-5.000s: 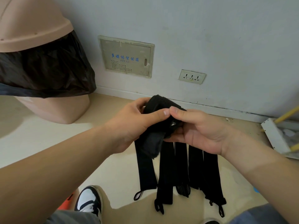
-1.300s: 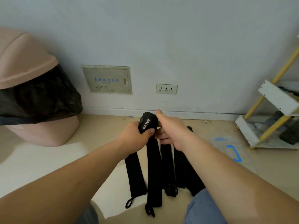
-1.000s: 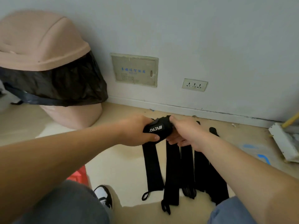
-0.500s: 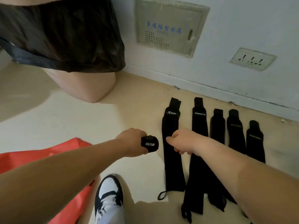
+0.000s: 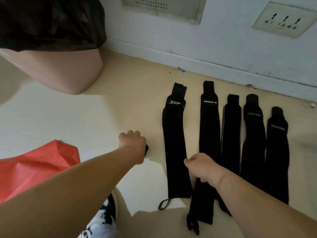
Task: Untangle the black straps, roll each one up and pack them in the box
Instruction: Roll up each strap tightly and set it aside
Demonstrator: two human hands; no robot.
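left hand: closed in a fist round a rolled strap; only a black sliver shows at the fist's 3 o'clock edge. the hand hangs low over the floor. a red thing lies at its 8 o'clock; bag or box, i cannot tell.

right hand: knuckles up, fingers curled under, over the near half of the flat straps. i cannot tell whether it pinches cloth or holds nothing.

five flat straps lie side by side on the floor, some touching. they run from 6 to 12 o'clock toward the wall, label ends at 12. the leftmost strap sits at 10 o'clock of my right hand. its thin loop trails at the 6 o'clock end.

handling, my guess:
- light, limp, stretchy cloth; nothing to break.
- not slippery, but a roll would likely spring loose if the grip eases. hold it across the coil, thumb over the free end.
- for a flat one, take an end, probably the loop end. pinch the full width and roll tight toward the label tab.
- lifted by the middle, it would only sag and fold.
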